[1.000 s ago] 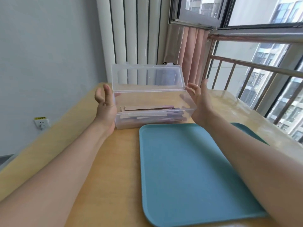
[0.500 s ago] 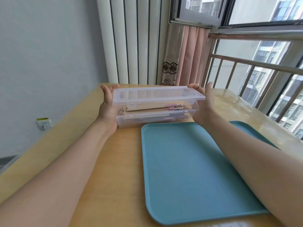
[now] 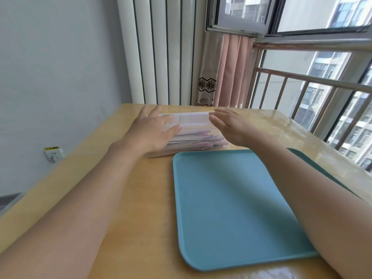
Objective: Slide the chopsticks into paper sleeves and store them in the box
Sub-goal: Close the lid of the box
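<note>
Now, quick pass on the visible state.
box: clear plastic box [image 3: 191,135] on the wooden table [image 3: 128,198], at the far end near the wall, lid down on top; motion blur makes the edges soft.
lid: translucent lid [image 3: 193,118] lies flat over the box, showing between the two hands.
chopsticks: sleeved chopsticks [image 3: 199,138] inside the box, seen through the clear front wall as pale pink, white and purple strips lying lengthwise; cannot count them.
left hand: left hand [image 3: 154,130] palm down, fingers straight and spread, lying over the left end of the lid and box; not curled round anything. Thumb points toward the box middle.
right hand: right hand [image 3: 231,125] palm down, fingers straight and together, over the right end of the lid; nothing pinched. Whether it presses the lid or hangs just above it, cannot tell because of blur.
tray: blue tray [image 3: 231,208] just in front of the box, its far edge next to the box front; right forearm crosses its right side.
background: white radiator [image 3: 163,51] and pink curtain [image 3: 231,71] behind the table, wall socket [image 3: 53,153] low on the left wall, window railing [image 3: 314,81] on the right.
</note>
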A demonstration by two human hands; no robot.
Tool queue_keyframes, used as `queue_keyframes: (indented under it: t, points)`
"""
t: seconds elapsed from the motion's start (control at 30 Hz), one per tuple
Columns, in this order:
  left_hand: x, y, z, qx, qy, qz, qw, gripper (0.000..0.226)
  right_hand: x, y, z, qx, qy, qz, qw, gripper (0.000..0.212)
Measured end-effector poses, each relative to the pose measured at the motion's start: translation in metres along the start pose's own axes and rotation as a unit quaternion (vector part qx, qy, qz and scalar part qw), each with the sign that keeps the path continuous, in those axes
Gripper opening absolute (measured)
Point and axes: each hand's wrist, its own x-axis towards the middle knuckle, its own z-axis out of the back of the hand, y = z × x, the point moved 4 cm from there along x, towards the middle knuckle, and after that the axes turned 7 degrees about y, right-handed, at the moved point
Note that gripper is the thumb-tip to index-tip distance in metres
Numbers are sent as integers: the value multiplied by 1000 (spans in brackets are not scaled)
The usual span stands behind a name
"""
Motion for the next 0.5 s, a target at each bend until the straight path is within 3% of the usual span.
queue_keyframes:
  t: [0.13, 0.23, 0.33, 0.5]
  points:
    - [-3, 5, -15, 24, 59, 64, 996, 58, -11, 2, -3, -22, 31, -42, 998, 60]
    - [6, 11, -23, 85, 70, 71, 991, 63, -10, 2, -7, -22, 52, -70, 996, 67]
    - [8, 15, -21, 87, 6, 57, 995, 70, -13, 1, -7, -21, 26, -76, 997, 88]
    - [2, 14, -14, -5, -70, 18, 997, 58, -19, 4, -2, 46, -33, -50, 997, 83]
